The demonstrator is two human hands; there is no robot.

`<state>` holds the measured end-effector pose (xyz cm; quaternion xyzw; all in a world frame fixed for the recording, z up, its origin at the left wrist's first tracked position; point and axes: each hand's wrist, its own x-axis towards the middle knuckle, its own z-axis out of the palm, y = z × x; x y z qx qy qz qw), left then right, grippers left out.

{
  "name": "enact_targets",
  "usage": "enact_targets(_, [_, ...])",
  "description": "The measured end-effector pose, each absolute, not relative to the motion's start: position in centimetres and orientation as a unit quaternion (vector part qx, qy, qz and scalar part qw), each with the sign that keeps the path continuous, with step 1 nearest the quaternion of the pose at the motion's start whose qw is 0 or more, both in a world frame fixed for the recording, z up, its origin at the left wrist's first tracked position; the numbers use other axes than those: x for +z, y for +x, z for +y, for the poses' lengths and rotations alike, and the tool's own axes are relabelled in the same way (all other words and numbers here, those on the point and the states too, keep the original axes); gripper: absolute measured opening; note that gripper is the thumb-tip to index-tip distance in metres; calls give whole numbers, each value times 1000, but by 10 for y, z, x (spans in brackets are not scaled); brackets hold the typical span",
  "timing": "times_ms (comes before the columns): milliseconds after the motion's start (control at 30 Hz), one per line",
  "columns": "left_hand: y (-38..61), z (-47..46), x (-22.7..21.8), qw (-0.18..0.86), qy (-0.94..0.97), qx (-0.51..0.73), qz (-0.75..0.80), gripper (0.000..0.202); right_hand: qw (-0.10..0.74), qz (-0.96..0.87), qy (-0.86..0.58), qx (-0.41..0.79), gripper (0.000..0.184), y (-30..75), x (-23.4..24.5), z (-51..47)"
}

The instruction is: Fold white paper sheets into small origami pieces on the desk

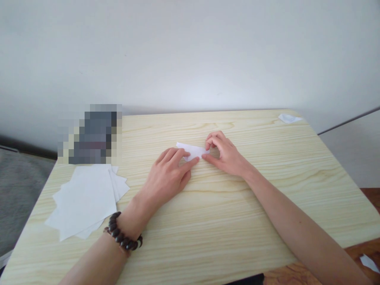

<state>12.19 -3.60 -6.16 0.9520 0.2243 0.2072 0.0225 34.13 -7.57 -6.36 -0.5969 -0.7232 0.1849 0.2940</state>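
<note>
A small strip of folded white paper (193, 151) lies near the middle of the wooden table. My left hand (168, 172), with a dark bead bracelet on its wrist, holds the strip's left part and front edge under its fingertips. At the strip's right end is my right hand (223, 153), its thumb and curled fingers pinching the corner. Parts of the paper are hidden beneath the fingers. To the left of my left hand rests a fanned stack of white paper sheets (86, 202).
A dark, pixelated object (94, 136) sits at the table's back left, behind the stack. At the back right corner lies another folded white paper piece (289, 118). The table (208, 237) stands against a white wall. A white scrap (369, 263) shows at lower right.
</note>
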Motion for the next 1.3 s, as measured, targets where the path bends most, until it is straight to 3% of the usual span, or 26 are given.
enact_targets(100, [121, -37, -62, 21, 947, 231, 221, 28, 298, -724, -589, 199, 11, 342, -63, -75])
enact_targets(267, [123, -39, -62, 20, 942, 254, 220, 23, 281, -726, -606, 163, 24, 338, -66, -75])
enact_targets(533, [124, -39, -59, 15, 943, 241, 228, 22, 288, -726, -587, 214, 10, 343, -61, -76])
enact_targets(700, [124, -40, -59, 19, 943, 239, 229, 22, 274, -728, -609, 155, 21, 338, -63, -76])
enact_targets(867, [124, -39, -61, 19, 945, 235, 227, 22, 269, -725, -603, 196, 14, 340, -59, -76])
enact_targets(1033, [124, -39, -62, 17, 944, 238, 229, 22, 278, -728, -596, 195, 14, 342, -61, -76])
enact_targets(1167, [123, -40, -61, 18, 946, 230, 227, 24, 266, -733, -609, 144, 26, 337, -64, -76])
enact_targets(1300, [123, -40, -62, 20, 947, 226, 226, 25, 275, -729, -601, 178, 21, 339, -63, -76])
